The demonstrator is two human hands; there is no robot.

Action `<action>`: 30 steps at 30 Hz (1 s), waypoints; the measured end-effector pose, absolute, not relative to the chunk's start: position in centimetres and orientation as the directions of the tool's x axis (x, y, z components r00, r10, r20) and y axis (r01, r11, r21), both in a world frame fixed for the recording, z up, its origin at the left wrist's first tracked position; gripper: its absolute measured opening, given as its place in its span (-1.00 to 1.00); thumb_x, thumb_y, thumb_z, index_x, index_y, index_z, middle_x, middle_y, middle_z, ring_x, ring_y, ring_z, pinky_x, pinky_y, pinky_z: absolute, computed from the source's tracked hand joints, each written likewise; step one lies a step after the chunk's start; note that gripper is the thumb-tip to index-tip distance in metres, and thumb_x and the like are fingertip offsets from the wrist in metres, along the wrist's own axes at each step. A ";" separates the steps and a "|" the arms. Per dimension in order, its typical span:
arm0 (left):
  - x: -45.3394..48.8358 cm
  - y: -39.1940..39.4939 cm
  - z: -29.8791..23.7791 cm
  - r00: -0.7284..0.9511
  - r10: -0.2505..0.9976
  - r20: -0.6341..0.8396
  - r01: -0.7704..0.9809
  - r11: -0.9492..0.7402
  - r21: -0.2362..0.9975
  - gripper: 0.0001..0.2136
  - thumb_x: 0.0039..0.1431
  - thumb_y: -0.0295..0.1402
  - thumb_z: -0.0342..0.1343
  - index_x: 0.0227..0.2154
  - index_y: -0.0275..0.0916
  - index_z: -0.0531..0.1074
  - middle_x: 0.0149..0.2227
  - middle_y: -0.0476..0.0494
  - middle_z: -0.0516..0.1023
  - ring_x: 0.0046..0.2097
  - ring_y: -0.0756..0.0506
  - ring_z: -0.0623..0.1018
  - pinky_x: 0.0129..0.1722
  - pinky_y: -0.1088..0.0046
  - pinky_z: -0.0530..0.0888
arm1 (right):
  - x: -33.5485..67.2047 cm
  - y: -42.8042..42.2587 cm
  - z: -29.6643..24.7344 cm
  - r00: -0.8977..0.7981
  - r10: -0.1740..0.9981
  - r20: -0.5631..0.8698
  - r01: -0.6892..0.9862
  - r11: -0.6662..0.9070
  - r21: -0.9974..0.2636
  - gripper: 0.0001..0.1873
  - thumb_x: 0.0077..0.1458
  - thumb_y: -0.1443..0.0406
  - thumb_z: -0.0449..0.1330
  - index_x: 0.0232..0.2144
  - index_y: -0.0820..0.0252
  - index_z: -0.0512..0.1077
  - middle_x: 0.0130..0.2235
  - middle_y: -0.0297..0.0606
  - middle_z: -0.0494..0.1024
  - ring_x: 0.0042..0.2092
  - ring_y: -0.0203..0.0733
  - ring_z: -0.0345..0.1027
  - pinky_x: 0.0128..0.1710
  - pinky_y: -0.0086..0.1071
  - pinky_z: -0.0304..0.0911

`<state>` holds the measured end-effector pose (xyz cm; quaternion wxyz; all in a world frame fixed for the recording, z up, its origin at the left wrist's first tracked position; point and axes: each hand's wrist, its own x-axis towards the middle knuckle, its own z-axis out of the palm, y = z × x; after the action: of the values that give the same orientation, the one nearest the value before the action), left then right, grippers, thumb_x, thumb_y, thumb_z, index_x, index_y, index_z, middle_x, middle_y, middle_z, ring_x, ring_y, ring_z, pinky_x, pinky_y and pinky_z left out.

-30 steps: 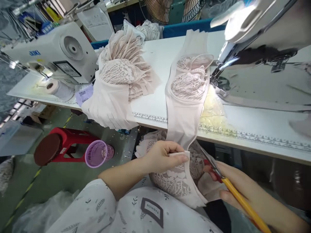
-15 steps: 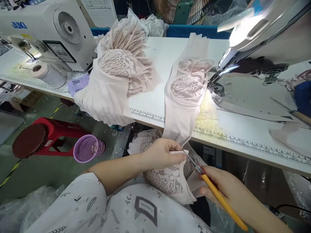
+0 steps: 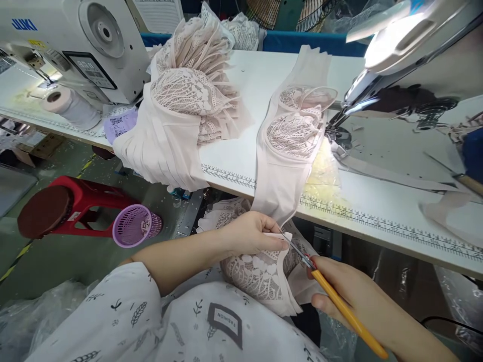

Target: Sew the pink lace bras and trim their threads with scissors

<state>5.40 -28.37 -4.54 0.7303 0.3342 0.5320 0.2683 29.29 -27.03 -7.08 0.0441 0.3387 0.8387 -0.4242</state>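
My left hand (image 3: 256, 234) pinches the edge of a pale pink lace bra (image 3: 256, 276) over my lap, below the table edge. My right hand (image 3: 339, 286) is closed around orange-handled scissors (image 3: 347, 319), seen nearly edge-on. Their thin metal tip meets the fabric edge beside my left fingertips; whether the blades are apart cannot be made out. Above my hands, another lace bra (image 3: 290, 136) lies on the table beside the machine's needle area, its lower band hanging over the edge near my left hand.
A lit sewing machine (image 3: 396, 45) stands at the right, another sewing machine (image 3: 101, 35) at the left with a thread cone (image 3: 71, 108). A bra pile (image 3: 181, 100) covers the table's left part. On the floor are a red stool (image 3: 86, 206) and a purple basket (image 3: 132, 226).
The scissors' tip has moved slightly left and up, closer to my left fingers along the fabric edge. My left hand keeps its pinch. The view has shifted slightly.
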 end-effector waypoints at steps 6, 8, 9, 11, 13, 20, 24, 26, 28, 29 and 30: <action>5.3 -28.2 -4.4 0.298 0.724 -0.622 -0.016 0.655 0.756 -0.77 -0.21 -0.31 0.32 -0.56 -0.29 0.38 -0.67 0.15 0.26 -0.66 0.15 0.17 -0.68 0.57 0.05 | 29.8 -27.2 -8.0 -0.750 0.546 -0.372 0.620 0.387 -0.682 -0.40 0.10 -0.25 -0.15 -0.53 0.12 0.15 -0.53 -0.34 0.25 -0.52 -0.26 0.12 -0.54 -0.41 0.05; 5.3 -28.2 -4.3 0.303 0.722 -0.622 -0.016 0.656 0.754 -0.73 -0.25 -0.27 0.35 -0.57 -0.29 0.37 -0.68 0.15 0.24 -0.67 0.15 0.16 -0.69 0.57 0.04 | 29.7 -27.3 -8.1 -0.742 0.553 -0.378 0.625 0.367 -0.689 -0.44 0.13 -0.20 -0.14 -0.54 0.13 0.15 -0.53 -0.34 0.24 -0.52 -0.26 0.11 -0.55 -0.41 0.04; 5.3 -28.2 -4.3 0.305 0.724 -0.618 -0.022 0.654 0.756 -0.70 -0.27 -0.25 0.36 -0.57 -0.29 0.37 -0.68 0.15 0.25 -0.66 0.15 0.16 -0.69 0.57 0.04 | 29.5 -27.4 -8.2 -0.740 0.558 -0.376 0.623 0.358 -0.695 -0.45 0.14 -0.18 -0.14 -0.55 0.13 0.14 -0.54 -0.34 0.24 -0.52 -0.27 0.10 -0.55 -0.42 0.03; 5.3 -28.1 -4.4 0.307 0.730 -0.611 -0.034 0.650 0.759 -0.68 -0.30 -0.22 0.37 -0.58 -0.29 0.36 -0.67 0.14 0.25 -0.66 0.15 0.16 -0.68 0.58 0.05 | 29.2 -27.4 -8.1 -0.736 0.571 -0.364 0.616 0.342 -0.709 -0.46 0.17 -0.15 -0.15 -0.57 0.12 0.12 -0.56 -0.34 0.23 -0.53 -0.27 0.09 -0.57 -0.42 0.04; 5.4 -28.1 -4.6 0.308 0.735 -0.604 -0.041 0.645 0.763 -0.66 -0.31 -0.21 0.37 -0.57 -0.29 0.36 -0.66 0.14 0.26 -0.65 0.15 0.16 -0.67 0.58 0.06 | 28.8 -27.5 -8.0 -0.735 0.584 -0.345 0.604 0.333 -0.724 -0.47 0.17 -0.13 -0.15 -0.59 0.12 0.10 -0.57 -0.35 0.21 -0.54 -0.28 0.09 -0.57 -0.42 0.06; 5.5 -28.2 -5.1 0.303 0.751 -0.587 -0.065 0.631 0.773 -0.65 -0.32 -0.19 0.37 -0.57 -0.30 0.36 -0.64 0.12 0.26 -0.62 0.14 0.20 -0.65 0.58 0.09 | 28.4 -27.8 -8.7 -0.735 0.632 -0.247 0.552 0.346 -0.759 -0.49 0.18 -0.09 -0.12 -0.62 0.12 0.07 -0.61 -0.37 0.19 -0.58 -0.29 0.07 -0.61 -0.43 0.07; 5.4 -28.3 -5.3 0.296 0.764 -0.574 -0.062 0.615 0.786 -0.65 -0.29 -0.18 0.36 -0.57 -0.28 0.34 -0.66 0.15 0.20 -0.64 0.15 0.13 -0.67 0.57 0.04 | 28.1 -28.3 -9.6 -0.719 0.671 -0.181 0.545 0.383 -0.746 -0.52 0.19 -0.04 -0.08 -0.62 0.11 0.05 -0.62 -0.39 0.17 -0.58 -0.30 0.07 -0.61 -0.43 0.06; 5.3 -28.4 -5.3 0.294 0.761 -0.578 -0.043 0.614 0.788 -0.67 -0.25 -0.18 0.34 -0.57 -0.28 0.34 -0.67 0.15 0.18 -0.65 0.14 0.11 -0.67 0.56 0.02 | 28.0 -28.5 -10.0 -0.710 0.688 -0.152 0.541 0.394 -0.743 -0.53 0.20 0.00 -0.09 -0.63 0.11 0.03 -0.63 -0.39 0.16 -0.59 -0.30 0.07 -0.62 -0.43 0.05; 5.2 -28.5 -5.3 0.298 0.765 -0.571 -0.028 0.605 0.796 -0.68 -0.22 -0.18 0.33 -0.56 -0.27 0.35 -0.68 0.14 0.18 -0.64 0.14 0.11 -0.66 0.56 0.02 | 27.9 -28.6 -10.3 -0.698 0.705 -0.123 0.534 0.399 -0.745 -0.54 0.20 0.02 -0.11 -0.64 0.11 -0.01 -0.65 -0.39 0.13 -0.61 -0.30 0.05 -0.64 -0.42 0.02; 5.2 -28.5 -5.2 0.301 0.772 -0.560 -0.027 0.594 0.804 -0.69 -0.21 -0.18 0.32 -0.56 -0.28 0.35 -0.67 0.13 0.19 -0.64 0.13 0.12 -0.65 0.56 0.04 | 27.9 -28.5 -10.4 -0.690 0.716 -0.111 0.530 0.395 -0.750 -0.54 0.21 0.03 -0.12 -0.64 0.11 -0.02 -0.65 -0.39 0.13 -0.61 -0.30 0.05 -0.64 -0.43 0.02; 5.1 -28.6 -5.2 0.303 0.781 -0.546 -0.031 0.581 0.813 -0.69 -0.20 -0.19 0.32 -0.55 -0.28 0.35 -0.67 0.13 0.20 -0.63 0.13 0.14 -0.64 0.56 0.05 | 27.9 -28.4 -10.3 -0.679 0.727 -0.099 0.525 0.388 -0.757 -0.54 0.21 0.02 -0.11 -0.63 0.11 -0.01 -0.65 -0.39 0.13 -0.61 -0.30 0.05 -0.64 -0.43 0.02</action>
<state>5.06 -28.58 -5.20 0.7218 0.3614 0.5191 0.2811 27.90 -28.45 -10.35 -0.1256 0.3803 0.8235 -0.4017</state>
